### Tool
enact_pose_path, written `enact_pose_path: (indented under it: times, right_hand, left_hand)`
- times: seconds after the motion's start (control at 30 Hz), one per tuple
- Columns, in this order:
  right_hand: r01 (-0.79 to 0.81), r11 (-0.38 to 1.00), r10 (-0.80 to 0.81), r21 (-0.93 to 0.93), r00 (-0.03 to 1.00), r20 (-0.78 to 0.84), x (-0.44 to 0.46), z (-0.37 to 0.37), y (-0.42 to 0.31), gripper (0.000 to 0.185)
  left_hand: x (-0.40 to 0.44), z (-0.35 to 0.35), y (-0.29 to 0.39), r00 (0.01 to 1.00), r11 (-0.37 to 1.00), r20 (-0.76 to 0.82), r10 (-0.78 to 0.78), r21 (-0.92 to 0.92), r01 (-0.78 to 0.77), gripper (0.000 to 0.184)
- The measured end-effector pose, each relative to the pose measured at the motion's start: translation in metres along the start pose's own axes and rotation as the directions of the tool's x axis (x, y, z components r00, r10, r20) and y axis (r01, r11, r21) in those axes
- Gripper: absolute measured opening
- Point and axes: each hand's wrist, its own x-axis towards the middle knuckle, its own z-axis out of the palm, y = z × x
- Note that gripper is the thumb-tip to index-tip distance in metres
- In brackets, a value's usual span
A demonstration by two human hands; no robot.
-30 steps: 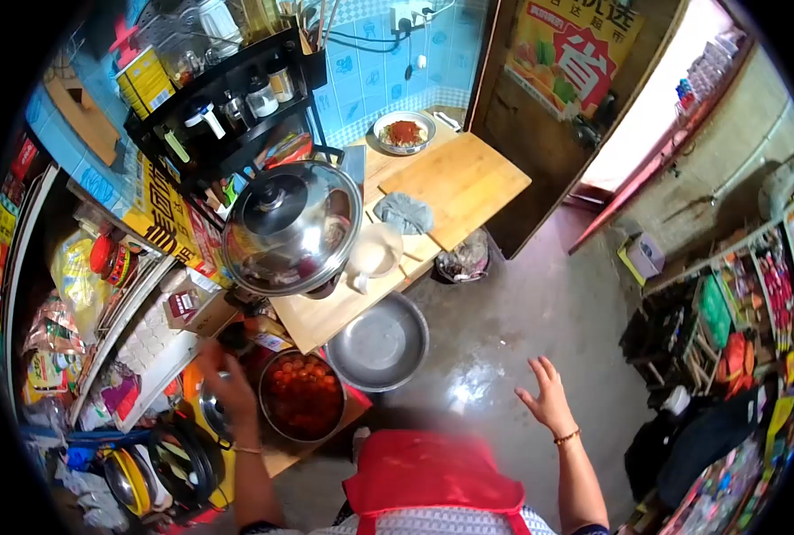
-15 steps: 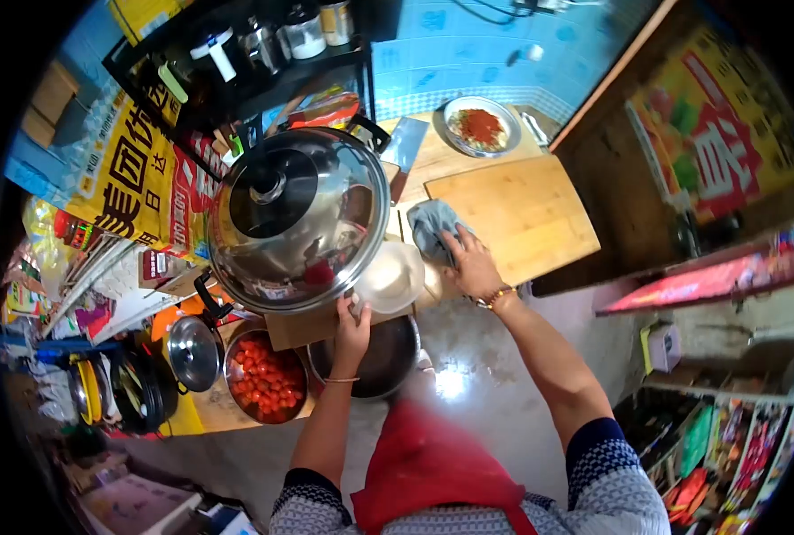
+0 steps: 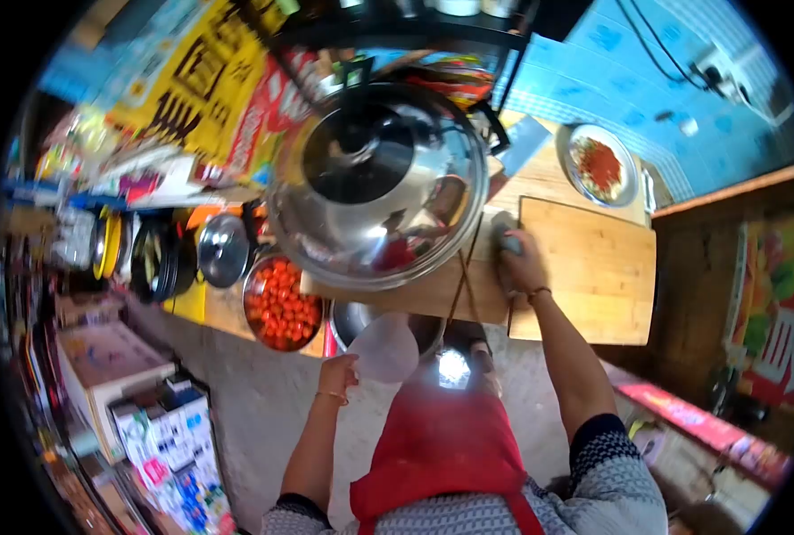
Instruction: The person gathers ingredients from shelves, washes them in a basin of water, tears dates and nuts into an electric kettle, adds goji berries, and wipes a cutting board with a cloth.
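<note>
My left hand [image 3: 337, 376] is closed on the rim of a translucent, whitish bowl [image 3: 386, 349], held in front of my red apron. Behind that bowl is a wide round basin [image 3: 354, 319], partly hidden by it. My right hand [image 3: 524, 262] is closed over a grey cloth [image 3: 506, 241], pressing it to the wooden tabletop at the left edge of a cutting board [image 3: 586, 272]. A pair of brown chopsticks [image 3: 459, 283] lies to the left of the cloth. Large and shiny, a lidded steel pot [image 3: 455, 223] stands between my hands, farther back.
A metal bowl of red tomatoes [image 3: 283, 303] sits left of the basin, with a small lid [image 3: 224, 250] beside it. Behind the board are a cleaver [image 3: 525, 144] and a plate of food with red powder [image 3: 599, 168]. A black shelf [image 3: 397, 36] stands at the back.
My left hand has drawn the translucent bowl away from the tabletop toward my body. My right hand stays on the cloth, now bunched smaller under it. Chopsticks have come into sight. The view has shifted.
</note>
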Motion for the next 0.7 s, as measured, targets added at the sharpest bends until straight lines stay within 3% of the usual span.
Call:
enact_pose_path:
  times: [0.03, 0.07, 0.1, 0.17, 0.2, 0.23, 0.3, 0.37, 0.4, 0.43, 0.5, 0.53, 0.57, 0.6, 0.63, 0.7]
  right_hand:
    - [-0.131, 0.908, 0.142, 0.398, 0.990, 0.000, -0.002, -0.007, -0.007, 0.038]
    - [-0.210, 0.678, 0.194, 0.704, 0.975, 0.104, -0.006, -0.012, -0.017, 0.037]
    - [-0.233, 0.683, 0.173, 0.692, 0.972, 0.157, -0.020, -0.022, -0.045, 0.037]
    - [-0.244, 0.721, -0.010, 0.649, 0.932, 0.362, -0.053, -0.034, -0.118, 0.039]
    - [0.020, 0.806, -0.252, 0.592, 0.916, 0.312, -0.070, -0.025, -0.137, 0.042]
    - [0.291, 0.805, -0.477, 0.517, 0.835, 0.273, -0.090, -0.016, -0.156, 0.045]
    - [0.672, 0.688, -0.711, 0.276, 0.544, 0.446, -0.121, -0.004, -0.202, 0.053]
    - [0.859, 0.473, -0.826, 0.197, 0.355, 0.437, -0.147, 0.007, -0.218, 0.057]
    - [0.866, 0.457, -0.833, 0.205, 0.336, 0.439, -0.149, 0.003, -0.222, 0.057]
    - [0.851, 0.497, -0.840, 0.168, 0.423, 0.340, -0.143, 0.003, -0.231, 0.057]
    - [0.733, 0.661, -0.749, 0.159, 0.634, 0.192, -0.133, -0.006, -0.256, 0.047]
    - [0.345, 0.835, -0.516, 0.429, 0.761, 0.392, -0.121, -0.011, -0.266, 0.043]
    - [0.060, 0.803, -0.448, 0.594, 0.719, 0.532, -0.107, -0.008, -0.265, 0.042]
    - [-0.253, 0.715, -0.367, 0.652, 0.657, 0.658, -0.092, -0.004, -0.264, 0.040]
    - [-0.375, 0.579, -0.455, 0.724, 0.588, 0.669, -0.080, 0.007, -0.252, 0.041]
    - [-0.282, 0.673, -0.458, 0.684, 0.567, 0.685, -0.076, -0.009, -0.265, 0.043]
  left_hand:
    - [-0.001, -0.005, -0.022, 0.992, 0.984, -0.004, -0.129, -0.122, 0.127, 0.015]
    - [-0.002, -0.004, -0.040, 0.959, 0.798, 0.087, -0.270, -0.537, 0.273, 0.009]
    - [-0.014, 0.000, -0.055, 0.912, 0.427, 0.226, -0.342, -0.827, 0.366, 0.010]
    - [-0.048, 0.035, -0.016, 0.890, 0.391, 0.125, -0.438, -0.865, 0.314, 0.015]
    - [-0.056, 0.053, 0.005, 0.863, 0.404, 0.048, -0.503, -0.869, 0.284, 0.020]
    - [-0.056, 0.069, -0.012, 0.864, 0.394, 0.033, -0.502, -0.881, 0.263, 0.020]
    - [-0.084, 0.108, 0.033, 0.881, 0.356, -0.099, -0.463, -0.931, 0.082, 0.014]
    - [-0.129, 0.135, 0.100, 0.868, 0.333, -0.275, -0.414, -0.933, -0.137, 0.019]
    - [-0.148, 0.137, 0.122, 0.860, 0.336, -0.336, -0.384, -0.918, -0.208, 0.024]
    - [-0.162, 0.132, 0.133, 0.838, 0.409, -0.387, -0.385, -0.885, -0.222, 0.032]
    - [-0.181, 0.109, 0.100, 0.930, 0.574, -0.328, -0.164, -0.799, -0.180, 0.031]
    - [-0.196, 0.108, 0.109, 0.917, 0.601, -0.373, -0.143, -0.769, -0.219, 0.030]
    - [-0.208, 0.105, 0.122, 0.885, 0.651, -0.446, -0.134, -0.713, -0.260, 0.030]
    - [-0.217, 0.096, 0.125, 0.871, 0.764, -0.491, -0.016, -0.568, -0.306, 0.031]
    - [-0.223, 0.085, 0.124, 0.852, 0.848, -0.514, 0.104, -0.402, -0.346, 0.032]
    - [-0.226, 0.059, 0.115, 0.725, 0.863, -0.572, 0.383, -0.060, -0.502, 0.036]
